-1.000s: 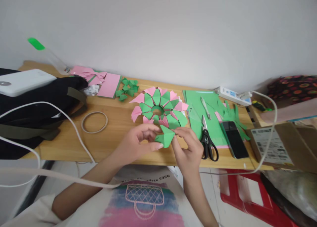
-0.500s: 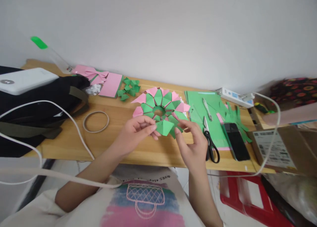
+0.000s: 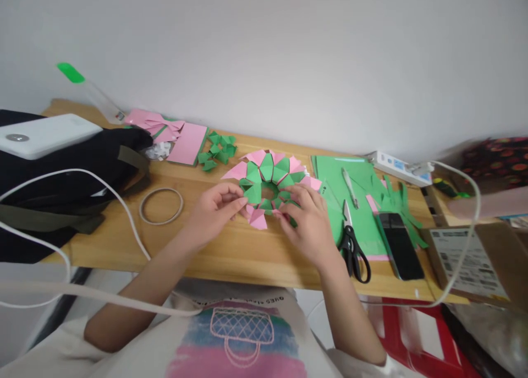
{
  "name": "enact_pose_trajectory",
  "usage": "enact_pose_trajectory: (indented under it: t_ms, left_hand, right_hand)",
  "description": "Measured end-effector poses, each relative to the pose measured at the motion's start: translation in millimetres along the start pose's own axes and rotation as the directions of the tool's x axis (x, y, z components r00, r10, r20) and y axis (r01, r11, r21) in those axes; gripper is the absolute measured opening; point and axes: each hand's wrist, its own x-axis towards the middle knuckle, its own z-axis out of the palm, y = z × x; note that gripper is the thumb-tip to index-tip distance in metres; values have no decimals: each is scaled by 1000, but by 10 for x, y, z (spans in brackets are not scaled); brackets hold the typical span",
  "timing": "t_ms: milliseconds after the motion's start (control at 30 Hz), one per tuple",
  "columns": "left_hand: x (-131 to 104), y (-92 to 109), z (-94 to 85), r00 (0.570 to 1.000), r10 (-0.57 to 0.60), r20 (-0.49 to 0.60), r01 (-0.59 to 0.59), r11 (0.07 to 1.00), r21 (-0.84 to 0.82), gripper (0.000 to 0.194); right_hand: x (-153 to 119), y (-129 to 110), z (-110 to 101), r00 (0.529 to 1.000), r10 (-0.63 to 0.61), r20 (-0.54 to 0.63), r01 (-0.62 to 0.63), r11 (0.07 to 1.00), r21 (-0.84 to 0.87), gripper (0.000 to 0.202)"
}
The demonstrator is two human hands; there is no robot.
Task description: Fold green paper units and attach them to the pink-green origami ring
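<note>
Nearest: printed shirt front point(image 3: 243, 334); red stool point(image 3: 416, 334) below the worktop point(image 3: 247, 259), on the right.

Left hand point(image 3: 216, 210): thumb and fingers pinch a green folded piece point(image 3: 253, 194) at the near left of the paper ring point(image 3: 267, 169). Whether this piece is joined to the ring cannot be told. Right hand point(image 3: 309, 224): fingers curled, thumb and fingertips pinching the ring's near right edge; exact contact partly hidden by the fingers.

Ring sits mid-worktop between the hands: green units around a central opening, pink points outward, one pink point point(image 3: 258, 218) toward the wearer.

Right of the right hand: black-handled scissors point(image 3: 350, 248), blades pointing away; beyond them, green sheets point(image 3: 338, 207) with a cutter knife point(image 3: 350, 188) on top. Phone point(image 3: 400, 248) overlaps the sheets' right side. Left of the left hand, apart: a thin hoop point(image 3: 160, 206), flat.

Far row, left to right: pink pad point(image 3: 188, 143), small green folded pieces point(image 3: 217, 149) heaped just beside it, power strip point(image 3: 398, 167) at far right. Wall point(image 3: 264, 64) behind.
</note>
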Motion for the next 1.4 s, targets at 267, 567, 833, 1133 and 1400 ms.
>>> enact_pose_trajectory:
  t_ms: [267,567,833,1133,1400]
  left_hand:
    - [42,18,-63,998,-23,51,28,995,-97,26]
    - [60,50,-208,976,14,216,61,939,-339,30]
    - [113,121,-320,932,7,362,107,949,-295,30]
    - [91,139,-179,935,73,347,-30,991,-128,33]
    - [19,221,-96,951,62,303,-102,988,118,19]
  right_hand:
    - [79,-153,161,953,187,-239,-189,982,12,16]
    - [221,-439,71,959,202,-201,-162,967,198,17]
    - [359,-369,-130,948,-78,-309,210,881,424,17]
    - [202,-362,-6,843,-203,-498,250,968,28,27]
    - [160,-306,5,918,149,-367,89,826,557,28]
